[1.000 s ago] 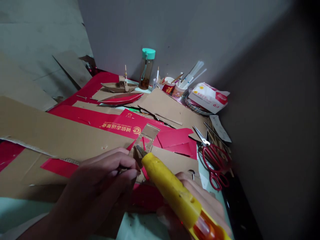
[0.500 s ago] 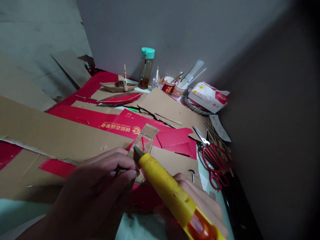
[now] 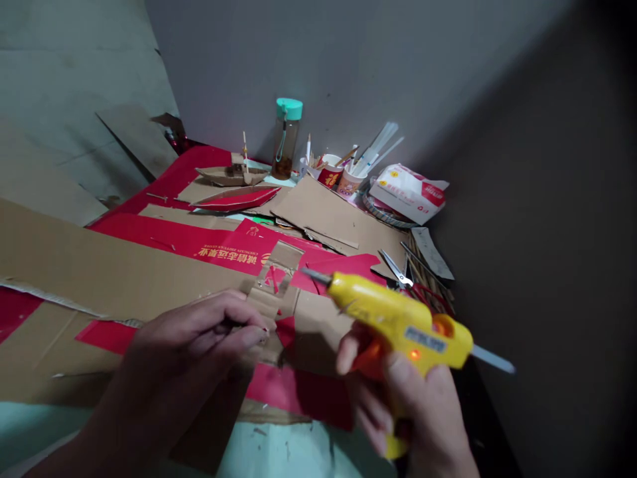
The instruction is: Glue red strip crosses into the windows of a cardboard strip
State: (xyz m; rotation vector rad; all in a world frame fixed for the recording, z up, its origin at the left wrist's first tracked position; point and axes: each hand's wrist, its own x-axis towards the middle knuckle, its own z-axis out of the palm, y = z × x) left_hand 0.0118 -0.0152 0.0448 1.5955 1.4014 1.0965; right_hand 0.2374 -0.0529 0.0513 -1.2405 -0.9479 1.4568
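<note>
My right hand is wrapped round the handle of a yellow hot glue gun. Its nozzle points left, an orange light glows on its side and a clear glue stick pokes out of the back. My left hand is closed in a pinch, thumb against fingers, on something tiny that I cannot make out. Just beyond those fingertips lies a small cardboard piece with a cut-out opening, red showing through it. A flat cardboard sheet lies between the hands.
Cardboard boats, one plain and one red, stand at the back near a bottle. Cups of sticks and a white-and-red packet line the wall. Scissors lie at right. A long cardboard strip covers the left.
The glue gun has swung up and right, its nozzle leaving the spot by my left fingertips and turning sideways. My left hand keeps its pinch and has barely shifted.
</note>
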